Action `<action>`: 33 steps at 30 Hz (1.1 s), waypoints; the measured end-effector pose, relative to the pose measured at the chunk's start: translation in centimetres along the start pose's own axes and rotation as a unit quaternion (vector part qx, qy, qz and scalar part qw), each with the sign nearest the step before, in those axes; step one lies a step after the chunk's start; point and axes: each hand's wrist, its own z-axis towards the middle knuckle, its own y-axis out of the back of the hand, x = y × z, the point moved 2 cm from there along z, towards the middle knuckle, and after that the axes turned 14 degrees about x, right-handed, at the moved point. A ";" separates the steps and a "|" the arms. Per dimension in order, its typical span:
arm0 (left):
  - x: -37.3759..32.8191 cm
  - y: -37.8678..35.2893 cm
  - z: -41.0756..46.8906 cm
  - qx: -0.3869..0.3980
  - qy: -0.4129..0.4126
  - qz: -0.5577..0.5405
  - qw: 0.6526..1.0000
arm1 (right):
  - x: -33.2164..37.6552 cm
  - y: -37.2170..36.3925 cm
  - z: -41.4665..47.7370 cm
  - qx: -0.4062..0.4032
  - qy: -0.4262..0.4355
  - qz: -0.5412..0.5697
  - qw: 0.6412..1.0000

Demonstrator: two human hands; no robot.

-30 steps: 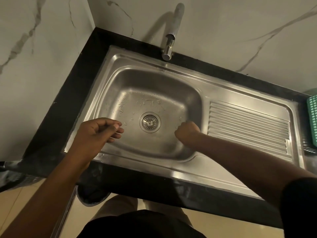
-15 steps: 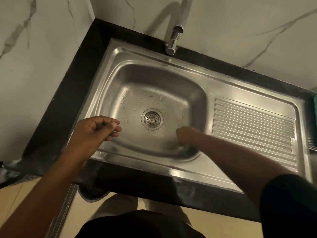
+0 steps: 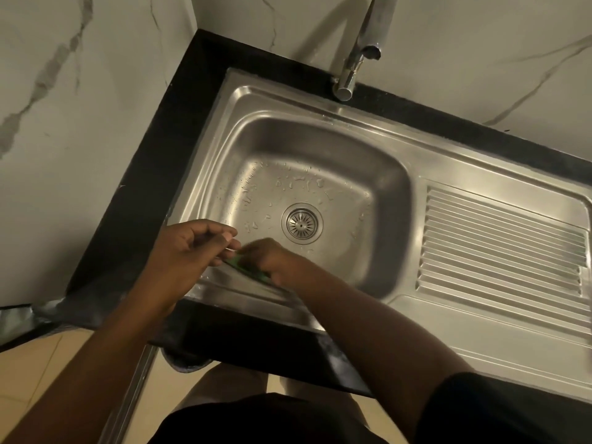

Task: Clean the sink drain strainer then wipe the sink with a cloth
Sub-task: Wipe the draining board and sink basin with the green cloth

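Right hand grips green cloth against sink wall; left hand curled (seemingly empty). We judge wiping underway; wet floor next.

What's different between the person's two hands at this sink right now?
The right hand holds a green cloth; the left hand holds nothing. The right hand is down inside the sink, against its near wall; the left hand is above the near rim, fingers curled. Both are close together near the drain strainer.
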 end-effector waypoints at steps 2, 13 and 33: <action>0.1 0.0 0.0 0.003 -0.001 0.010 1.000 | 2.7 -0.5 1.1 -0.032 0.033 -0.023 0.999; -0.7 -0.9 1.4 0.015 0.011 -0.006 1.000 | -9.1 4.4 -2.4 -0.042 -0.100 -0.286 0.952; 0.6 -0.5 2.0 0.017 0.019 -0.008 1.000 | -2.3 0.3 1.9 -0.058 0.090 -0.260 0.960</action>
